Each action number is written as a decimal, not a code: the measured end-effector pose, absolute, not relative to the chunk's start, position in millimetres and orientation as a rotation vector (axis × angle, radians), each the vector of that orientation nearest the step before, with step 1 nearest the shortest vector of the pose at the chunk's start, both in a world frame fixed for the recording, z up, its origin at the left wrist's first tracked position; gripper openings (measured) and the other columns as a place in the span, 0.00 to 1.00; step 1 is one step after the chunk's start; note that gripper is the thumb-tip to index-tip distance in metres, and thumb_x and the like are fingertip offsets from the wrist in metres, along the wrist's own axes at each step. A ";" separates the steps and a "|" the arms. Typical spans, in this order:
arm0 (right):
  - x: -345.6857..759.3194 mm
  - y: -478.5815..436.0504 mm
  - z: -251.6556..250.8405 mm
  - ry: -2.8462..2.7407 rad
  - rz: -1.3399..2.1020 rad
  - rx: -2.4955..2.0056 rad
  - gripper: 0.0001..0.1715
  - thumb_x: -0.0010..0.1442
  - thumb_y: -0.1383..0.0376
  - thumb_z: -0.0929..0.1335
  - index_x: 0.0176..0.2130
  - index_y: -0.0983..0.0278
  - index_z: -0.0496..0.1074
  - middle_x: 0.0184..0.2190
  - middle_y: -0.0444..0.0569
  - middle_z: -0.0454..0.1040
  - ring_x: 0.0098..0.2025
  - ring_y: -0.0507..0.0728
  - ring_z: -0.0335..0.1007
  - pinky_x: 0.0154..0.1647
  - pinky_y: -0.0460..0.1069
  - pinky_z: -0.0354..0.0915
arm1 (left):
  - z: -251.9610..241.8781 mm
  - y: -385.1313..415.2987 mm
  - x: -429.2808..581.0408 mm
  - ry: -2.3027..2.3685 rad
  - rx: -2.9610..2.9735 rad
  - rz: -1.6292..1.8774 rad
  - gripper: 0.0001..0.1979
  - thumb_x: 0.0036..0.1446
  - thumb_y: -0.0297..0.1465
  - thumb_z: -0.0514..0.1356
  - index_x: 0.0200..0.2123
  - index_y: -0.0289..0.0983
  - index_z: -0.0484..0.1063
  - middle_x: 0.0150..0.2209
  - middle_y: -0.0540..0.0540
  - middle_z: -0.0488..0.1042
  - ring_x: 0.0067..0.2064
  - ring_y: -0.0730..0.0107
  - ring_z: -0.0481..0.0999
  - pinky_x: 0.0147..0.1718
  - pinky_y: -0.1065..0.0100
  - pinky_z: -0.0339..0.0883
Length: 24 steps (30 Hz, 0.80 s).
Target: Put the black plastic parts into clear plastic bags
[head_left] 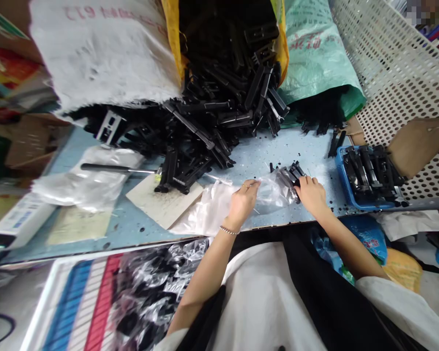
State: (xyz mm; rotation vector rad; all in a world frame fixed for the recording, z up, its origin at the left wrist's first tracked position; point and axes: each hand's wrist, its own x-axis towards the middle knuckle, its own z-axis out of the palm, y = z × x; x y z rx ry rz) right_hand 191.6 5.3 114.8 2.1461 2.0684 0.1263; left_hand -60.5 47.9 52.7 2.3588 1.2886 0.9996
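My left hand point(244, 199) pinches the edge of a clear plastic bag point(269, 191) at the front of the blue table. Inside the bag's right end lie a few black plastic parts point(287, 179), some of them sticking out past the film. Closed at that end, my right hand point(312, 196) grips the black parts; its fingertips are partly hidden. Left of my left hand, flat clear bags point(209, 207) spread over a beige board point(157, 200).
A large heap of black parts point(201, 117) spills from a yellow-edged sack point(173, 34) at the back. On the right stands a blue basket point(346, 183) of parts beside a perforated white crate point(395, 73). A screwdriver point(113, 168) lies left. Bagged parts point(149, 287) sit below the table.
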 end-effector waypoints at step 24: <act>124.2 -59.5 130.7 0.588 -3.555 1.502 0.13 0.61 0.55 0.71 0.37 0.63 0.75 0.28 0.46 0.72 0.21 0.47 0.47 0.17 0.42 0.45 | 55.5 55.6 -39.2 1.315 1.983 1.292 0.25 0.64 0.26 0.57 0.65 0.36 0.64 0.59 0.33 0.71 0.62 0.53 0.73 0.60 0.51 0.71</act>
